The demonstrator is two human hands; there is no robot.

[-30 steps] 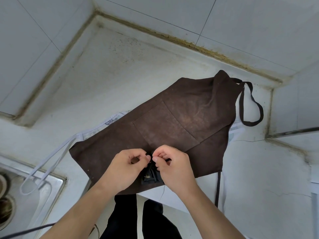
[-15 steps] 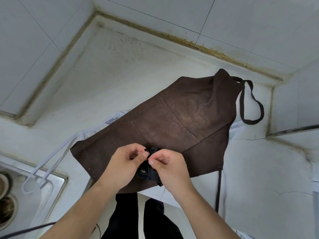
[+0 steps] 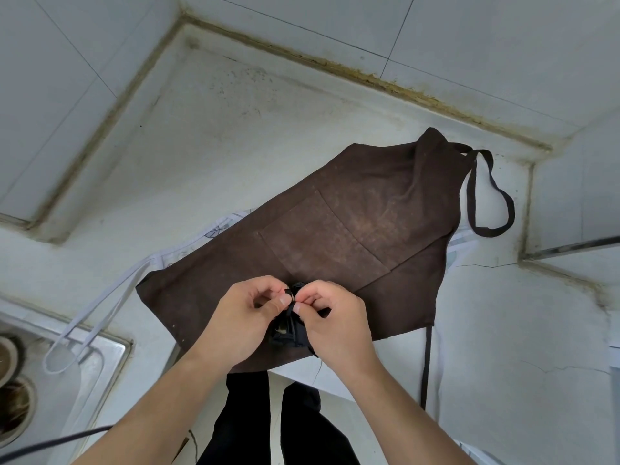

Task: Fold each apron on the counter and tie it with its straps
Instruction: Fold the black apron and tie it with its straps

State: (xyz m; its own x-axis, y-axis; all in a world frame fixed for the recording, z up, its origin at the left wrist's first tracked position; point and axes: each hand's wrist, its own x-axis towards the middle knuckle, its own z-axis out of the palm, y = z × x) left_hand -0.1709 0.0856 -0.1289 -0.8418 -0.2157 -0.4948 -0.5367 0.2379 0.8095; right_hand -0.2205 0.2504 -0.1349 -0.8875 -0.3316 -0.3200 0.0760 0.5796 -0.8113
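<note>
White tiled surface (image 3: 235, 135) carries a dark brown apron (image 3: 335, 229), spread flat, faded at its centre pocket, neck loop (image 3: 489, 196) at far right. At its near edge, left hand (image 3: 241, 317) and right hand (image 3: 335, 323) pinch a bunched black strap (image 3: 291, 317).

There is only one view, from a wide-angle camera on the person's head. It looks forward and steeply down on the tabletop (image 3: 235, 135) from close above. The tiled wall corner is at the top of the frame, both forearms enter from the bottom edge, and straight lines bend near the borders.
</note>
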